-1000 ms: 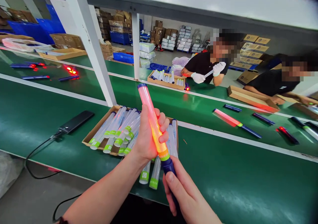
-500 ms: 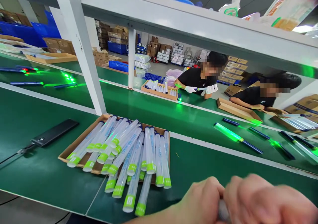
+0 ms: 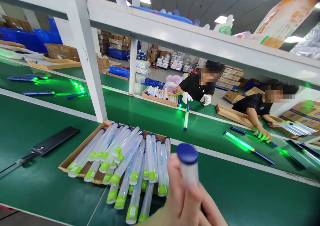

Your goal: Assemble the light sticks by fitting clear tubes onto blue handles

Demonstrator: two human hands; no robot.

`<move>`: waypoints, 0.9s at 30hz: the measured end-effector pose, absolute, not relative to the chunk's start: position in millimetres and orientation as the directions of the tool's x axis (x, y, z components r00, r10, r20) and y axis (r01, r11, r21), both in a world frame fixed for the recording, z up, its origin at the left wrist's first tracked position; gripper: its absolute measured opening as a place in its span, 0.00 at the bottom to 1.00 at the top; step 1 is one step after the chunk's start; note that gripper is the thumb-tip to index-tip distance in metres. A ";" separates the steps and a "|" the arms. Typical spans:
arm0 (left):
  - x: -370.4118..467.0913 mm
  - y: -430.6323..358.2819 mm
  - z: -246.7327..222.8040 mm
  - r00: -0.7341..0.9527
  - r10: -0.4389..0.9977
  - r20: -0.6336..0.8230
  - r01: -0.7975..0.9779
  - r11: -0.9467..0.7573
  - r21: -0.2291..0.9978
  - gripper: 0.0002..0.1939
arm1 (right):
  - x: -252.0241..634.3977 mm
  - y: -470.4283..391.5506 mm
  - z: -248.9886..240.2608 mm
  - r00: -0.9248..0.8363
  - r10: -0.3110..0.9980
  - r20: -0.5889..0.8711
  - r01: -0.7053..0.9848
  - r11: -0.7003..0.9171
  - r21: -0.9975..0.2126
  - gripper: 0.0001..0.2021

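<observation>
held tube: 1 clear tube (image 3: 191,176) is held out over the near green surface (image 3: 245,192), right of the tray; it is pointed upward, and its lower end is hidden by the hands.
blue cap: the upper end is topped by a blue cap (image 3: 187,153), which is left uncovered by the fingers.
left hand: the tube is gripped by the left hand (image 3: 178,199), with the fingers closed around it below the cap.
right hand: only part of the right hand (image 3: 212,209) is shown, behind and beside the left; whether the tube is gripped by it cannot be told.
grip: the clear wall is probably best held firmly but without squeezing; any turning force is best kept in line with the tube, so that it is not bent.
cardboard tray: many capped tubes (image 3: 137,162) with green bands are piled in the cardboard tray (image 3: 80,146), some overhanging its near edge; these could be made to roll if brushed by a wrist.
black device: a flat black device (image 3: 56,140) is laid left of the tray, with a cable (image 3: 18,161) attached; clearance from the cable is advised.
far side: 2 people in black are seated beyond the belt (image 3: 150,112), where 1 green-lit tube (image 3: 238,141) is laid.
</observation>
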State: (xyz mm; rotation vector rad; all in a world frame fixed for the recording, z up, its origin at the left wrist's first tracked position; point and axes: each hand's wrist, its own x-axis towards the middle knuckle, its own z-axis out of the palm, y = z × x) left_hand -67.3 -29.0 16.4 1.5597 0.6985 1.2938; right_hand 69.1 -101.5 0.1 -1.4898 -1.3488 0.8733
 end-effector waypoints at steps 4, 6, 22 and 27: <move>-113.2 27.5 69.8 0.395 0.892 0.220 0.582 -0.428 0.691 0.25 | 95.6 0.5 2.5 0.211 0.971 0.115 0.546 -0.020 -0.837 0.28; -122.5 55.0 71.4 0.325 0.945 -0.049 0.853 -0.270 0.447 0.22 | 115.6 70.2 5.6 0.235 0.965 0.120 0.610 -0.051 -0.791 0.21; -254.8 57.1 60.8 0.112 0.986 -0.127 -0.060 0.134 0.989 0.22 | 131.4 181.7 -49.6 0.005 0.977 0.215 0.723 0.145 -0.675 0.20; -348.0 71.6 49.6 -0.253 0.967 0.025 -0.143 -0.064 0.988 0.34 | 109.9 171.0 -46.3 -0.119 0.982 0.150 0.702 0.190 -0.687 0.19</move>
